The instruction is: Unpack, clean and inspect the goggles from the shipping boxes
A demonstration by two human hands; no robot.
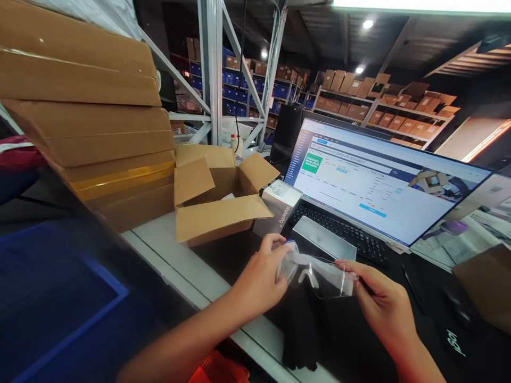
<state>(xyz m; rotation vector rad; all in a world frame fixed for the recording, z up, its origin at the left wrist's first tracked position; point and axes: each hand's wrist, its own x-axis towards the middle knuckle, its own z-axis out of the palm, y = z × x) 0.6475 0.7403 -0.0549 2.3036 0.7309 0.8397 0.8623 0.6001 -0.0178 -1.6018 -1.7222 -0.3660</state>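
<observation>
Both of my hands hold a pair of clear safety glasses in a transparent plastic bag [315,274] above the dark desk mat. My left hand [261,279] grips the bag's left end, fingers curled round it. My right hand [381,303] pinches the right end between thumb and fingers. Just behind the bag lie a silvery flat box [324,238] and a grey product box [277,208] with lettering on its side.
An open cardboard box [217,199] stands behind to the left, beside a tall stack of taped cartons [91,122]. A monitor [379,183] and keyboard [339,231] sit ahead. A mouse [457,306] rests at right, a blue crate [59,298] at lower left. Shelving fills the background.
</observation>
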